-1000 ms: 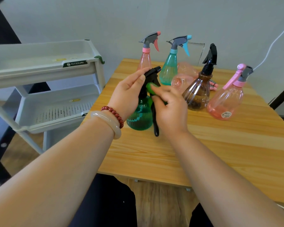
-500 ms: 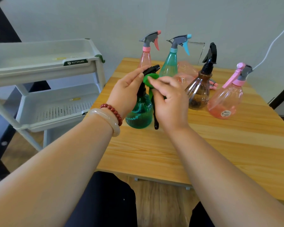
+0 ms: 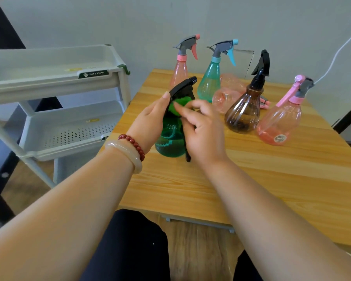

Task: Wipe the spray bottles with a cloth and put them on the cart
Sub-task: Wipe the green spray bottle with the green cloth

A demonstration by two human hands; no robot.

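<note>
The green bottle (image 3: 168,138) is gripped at its black spray head (image 3: 182,88) by the left hand (image 3: 150,120), whose fingers are curled round it. It is held over the left front part of the table (image 3: 251,179), near the cart (image 3: 49,82). A green cloth (image 3: 179,105) is pinched in the right hand (image 3: 203,130) and pressed against the neck.

A slip could be caused if the cloth is dragged hard across the trigger, since the bottle is steadied only at the top. The trigger could also be squeezed, and any liquid inside sprayed. The brown bottle (image 3: 242,114) stands near the right hand, with 4 more beyond it, so 1 could be toppled by a wide swing of that arm.

The neck and most of the cloth are hidden by the fingers. The base seems to rest on the table, though this cannot be confirmed. The cart's lower part is covered by the left arm.
</note>
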